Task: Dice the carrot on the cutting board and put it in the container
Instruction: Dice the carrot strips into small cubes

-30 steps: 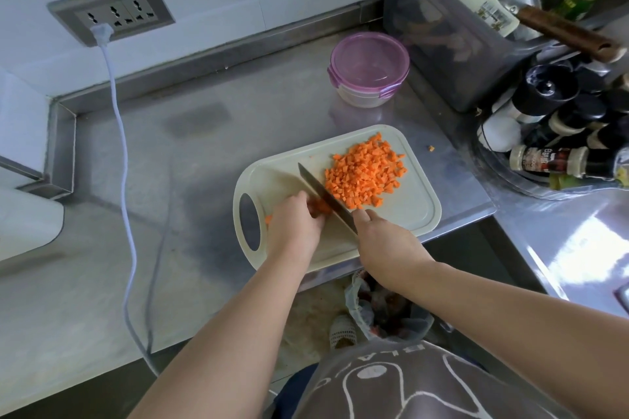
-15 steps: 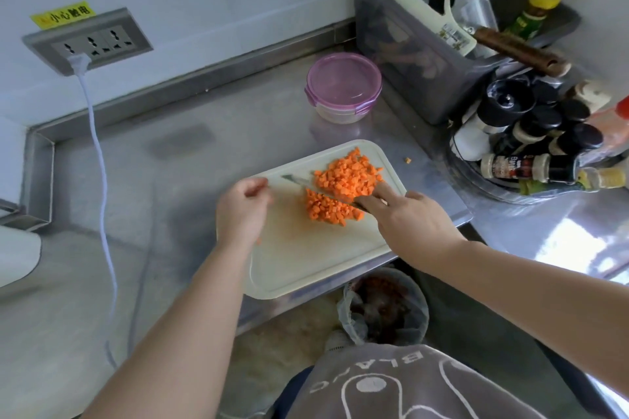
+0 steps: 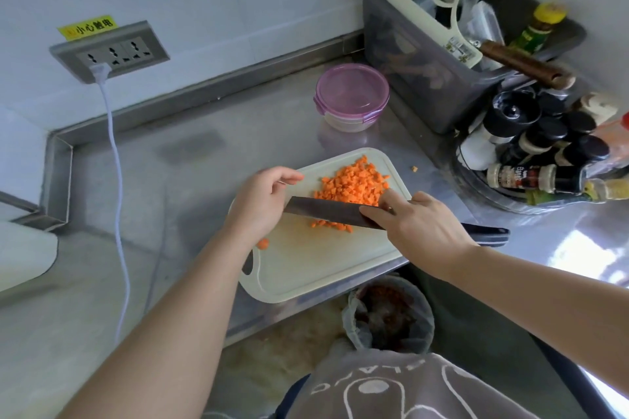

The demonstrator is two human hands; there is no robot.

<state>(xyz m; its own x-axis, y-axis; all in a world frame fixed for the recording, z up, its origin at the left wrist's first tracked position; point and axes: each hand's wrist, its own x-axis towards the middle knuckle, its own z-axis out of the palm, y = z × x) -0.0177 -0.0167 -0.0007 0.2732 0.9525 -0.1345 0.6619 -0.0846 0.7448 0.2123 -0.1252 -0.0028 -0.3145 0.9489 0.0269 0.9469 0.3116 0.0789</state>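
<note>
Herding the carrot (image 3: 354,184), seemingly: right grip (image 3: 425,228) clasps the knife (image 3: 326,211) just behind it; left grip (image 3: 262,204), relaxed, empty, alongside.

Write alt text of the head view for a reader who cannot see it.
A right hand holds a knife across diced carrot on a cutting board, the left hand empty beside it. A lidded purple container stands behind.
</note>
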